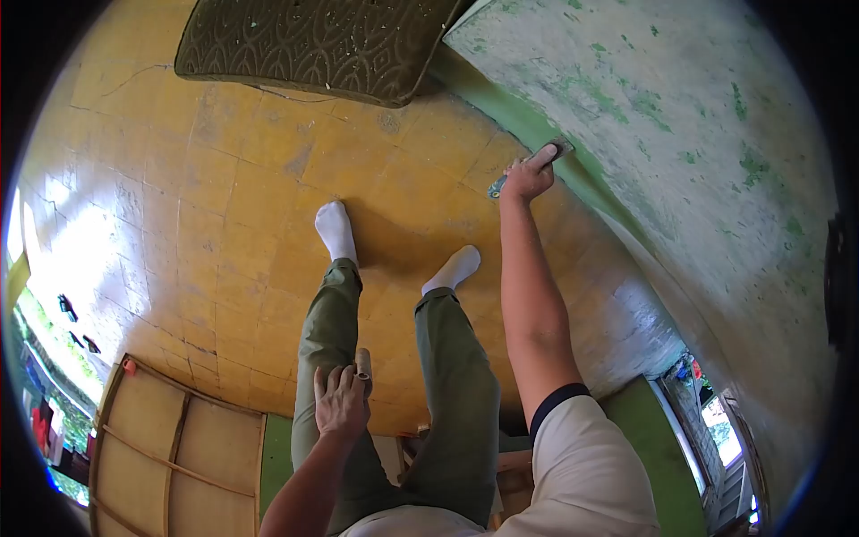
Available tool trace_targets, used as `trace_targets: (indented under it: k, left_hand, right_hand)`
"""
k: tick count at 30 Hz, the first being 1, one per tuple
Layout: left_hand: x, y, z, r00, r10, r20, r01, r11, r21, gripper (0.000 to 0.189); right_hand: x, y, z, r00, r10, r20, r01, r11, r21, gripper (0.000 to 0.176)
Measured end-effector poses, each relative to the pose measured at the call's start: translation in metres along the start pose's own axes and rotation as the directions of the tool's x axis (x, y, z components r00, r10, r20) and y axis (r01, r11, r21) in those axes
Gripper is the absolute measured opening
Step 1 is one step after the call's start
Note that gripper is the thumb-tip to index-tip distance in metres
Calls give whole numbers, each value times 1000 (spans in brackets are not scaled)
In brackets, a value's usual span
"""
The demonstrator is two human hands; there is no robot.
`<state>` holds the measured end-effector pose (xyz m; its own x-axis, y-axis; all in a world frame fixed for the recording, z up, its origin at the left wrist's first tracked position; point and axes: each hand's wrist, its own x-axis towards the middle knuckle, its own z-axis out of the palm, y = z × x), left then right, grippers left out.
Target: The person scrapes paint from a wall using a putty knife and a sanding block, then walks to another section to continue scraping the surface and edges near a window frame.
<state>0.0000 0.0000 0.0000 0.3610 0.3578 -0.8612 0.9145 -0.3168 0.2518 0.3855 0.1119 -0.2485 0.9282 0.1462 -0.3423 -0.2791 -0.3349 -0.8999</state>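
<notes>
My right hand (pixel 530 175) stretches forward to the base of the wall, closed round the handle of a scraper (pixel 562 147). The scraper's broad, dull blade is at the wall's green lower band; whether it touches is hard to tell. A worn bluish handle end sticks out on the other side of the fist. Down by my left thigh is my left hand (pixel 340 399), back upward, with its fingers bent over. Along its thumb side a short, brownish tube-shaped piece (pixel 363 365) shows, apparently in its grip; the rest is hidden.
The wall (pixel 698 116) on the right is pale with patches of green paint. A dark patterned cushion-like piece (pixel 304 45) lies ahead on the yellow tiled floor (pixel 242 206). Behind me stand a wooden framed panel (pixel 179 447) and a window (pixel 716 421). My socked feet are apart.
</notes>
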Motion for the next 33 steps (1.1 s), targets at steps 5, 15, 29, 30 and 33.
trace_targets:
  k: [5,15,29,30,33]
  left_hand:
    - [-6,5,8,1000,7,-16,-6,1000,12,39]
    - [-3,2,10,1000,-4,9,4,999,54,36]
    - [-4,-1,9,1000,-21,6,21,999,48,33]
    - [-5,0,10,1000,-22,10,21,999,50,33]
    - [-6,-3,13,999,-31,10,30,998,52,33]
  right_hand:
    - [-26,27,-20,998,-49,-34,43,987,-153,57]
    - [-32,5,-2,1000,-10,-27,10,1000,17,57]
    - [-48,15,-6,999,38,3,-38,997,-69,57]
    - [-36,7,1,999,42,1,-42,997,-69,57]
    - [-3,-27,21,998,-51,-46,56,992,113,59]
